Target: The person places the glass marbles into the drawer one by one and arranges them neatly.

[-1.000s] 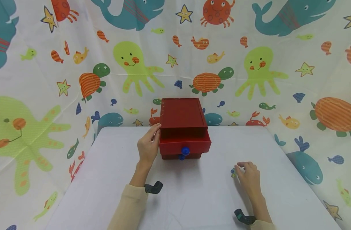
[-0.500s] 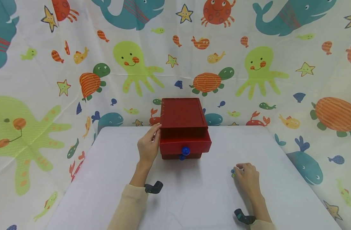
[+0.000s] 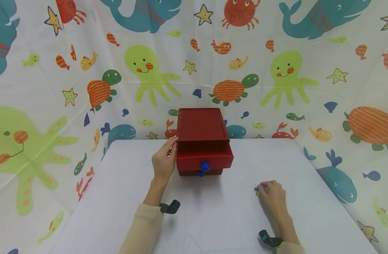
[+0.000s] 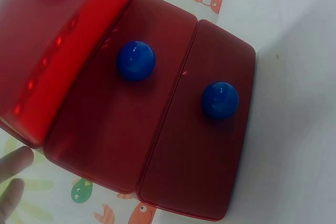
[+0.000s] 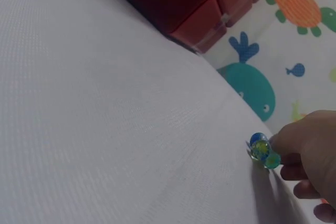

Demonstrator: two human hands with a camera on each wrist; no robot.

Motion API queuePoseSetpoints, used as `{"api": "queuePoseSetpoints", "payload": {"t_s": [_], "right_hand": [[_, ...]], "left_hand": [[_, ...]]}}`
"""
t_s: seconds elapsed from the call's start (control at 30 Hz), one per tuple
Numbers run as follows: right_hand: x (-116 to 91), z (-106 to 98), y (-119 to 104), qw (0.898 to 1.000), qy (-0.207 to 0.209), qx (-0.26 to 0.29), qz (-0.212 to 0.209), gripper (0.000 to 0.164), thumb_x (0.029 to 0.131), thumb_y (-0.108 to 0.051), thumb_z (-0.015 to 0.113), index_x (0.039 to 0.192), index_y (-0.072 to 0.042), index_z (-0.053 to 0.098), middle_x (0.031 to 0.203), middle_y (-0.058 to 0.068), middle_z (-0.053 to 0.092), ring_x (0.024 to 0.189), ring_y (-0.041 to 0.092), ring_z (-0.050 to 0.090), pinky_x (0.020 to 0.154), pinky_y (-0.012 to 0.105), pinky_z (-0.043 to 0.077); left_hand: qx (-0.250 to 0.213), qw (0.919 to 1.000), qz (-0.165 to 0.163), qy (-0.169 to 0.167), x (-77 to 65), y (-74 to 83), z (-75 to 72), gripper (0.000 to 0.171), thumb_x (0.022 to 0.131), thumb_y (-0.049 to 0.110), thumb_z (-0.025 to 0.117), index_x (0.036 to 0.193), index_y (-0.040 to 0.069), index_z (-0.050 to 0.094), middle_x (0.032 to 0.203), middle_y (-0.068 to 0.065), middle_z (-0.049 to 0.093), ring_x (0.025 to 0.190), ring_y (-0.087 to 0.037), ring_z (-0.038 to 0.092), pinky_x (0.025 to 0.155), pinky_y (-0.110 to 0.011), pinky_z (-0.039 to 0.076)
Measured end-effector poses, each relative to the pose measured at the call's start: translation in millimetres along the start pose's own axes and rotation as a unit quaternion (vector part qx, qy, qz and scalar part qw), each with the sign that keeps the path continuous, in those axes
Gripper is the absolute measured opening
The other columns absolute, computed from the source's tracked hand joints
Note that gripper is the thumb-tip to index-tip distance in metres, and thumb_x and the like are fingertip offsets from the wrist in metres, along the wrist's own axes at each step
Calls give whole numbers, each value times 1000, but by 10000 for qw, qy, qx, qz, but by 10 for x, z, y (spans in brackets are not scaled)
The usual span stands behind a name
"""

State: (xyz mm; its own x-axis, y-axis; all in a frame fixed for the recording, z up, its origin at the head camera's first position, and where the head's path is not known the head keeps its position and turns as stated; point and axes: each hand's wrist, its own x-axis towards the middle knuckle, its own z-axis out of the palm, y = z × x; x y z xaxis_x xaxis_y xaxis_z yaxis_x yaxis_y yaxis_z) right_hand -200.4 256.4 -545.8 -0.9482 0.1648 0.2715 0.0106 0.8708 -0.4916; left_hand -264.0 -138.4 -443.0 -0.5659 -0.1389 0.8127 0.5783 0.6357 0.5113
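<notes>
A small red drawer cabinet (image 3: 201, 125) stands at the back middle of the table, its top drawer (image 3: 191, 161) pulled out. My left hand (image 3: 163, 162) touches the cabinet's left side with its fingertips, the fingers fairly straight. Two lower drawers with round blue knobs (image 4: 136, 61) show pushed in, in the left wrist view. Out to the right, my right hand (image 3: 273, 197) pinches a small cluster of shiny blue and green glass beads (image 5: 261, 150) between thumb and fingertips. The beads are at or just above the table; exact contact is unclear.
A white cloth covers the table (image 3: 225, 215). Behind and at both sides hangs a curtain (image 3: 194, 35) printed with sea animals. Dark wrist cameras sit on the left wrist (image 3: 170, 207) and right wrist (image 3: 270, 239).
My right hand has shifted slightly left and down with the beads. My left hand and the cabinet have stayed in place.
</notes>
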Motion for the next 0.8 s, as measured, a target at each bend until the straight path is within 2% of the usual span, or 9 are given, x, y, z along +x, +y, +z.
{"api": "queuePoseSetpoints", "payload": {"t_s": [0.33, 0.8], "right_hand": [[0, -6, -62, 9996, -182, -184, 69, 27, 95, -21, 64, 108, 2, 72, 108, 22, 66, 104, 38, 57, 88, 54, 44], [3, -17, -78, 9996, -224, -106, 162, 27, 96, -21, 62, 109, 2, 71, 111, 23, 66, 106, 39, 57, 88, 53, 44]], "left_hand": [[41, 10000, 16, 31, 3, -10, 1, 27, 99, 17, 63, 123, 9, 72, 123, -6, 73, 101, -20, 75, 69, -32, 62], [-47, 9999, 52, 117, -5, -15, 12, 28, 97, 13, 66, 124, 10, 72, 124, -5, 73, 104, -21, 74, 70, -31, 62]]}}
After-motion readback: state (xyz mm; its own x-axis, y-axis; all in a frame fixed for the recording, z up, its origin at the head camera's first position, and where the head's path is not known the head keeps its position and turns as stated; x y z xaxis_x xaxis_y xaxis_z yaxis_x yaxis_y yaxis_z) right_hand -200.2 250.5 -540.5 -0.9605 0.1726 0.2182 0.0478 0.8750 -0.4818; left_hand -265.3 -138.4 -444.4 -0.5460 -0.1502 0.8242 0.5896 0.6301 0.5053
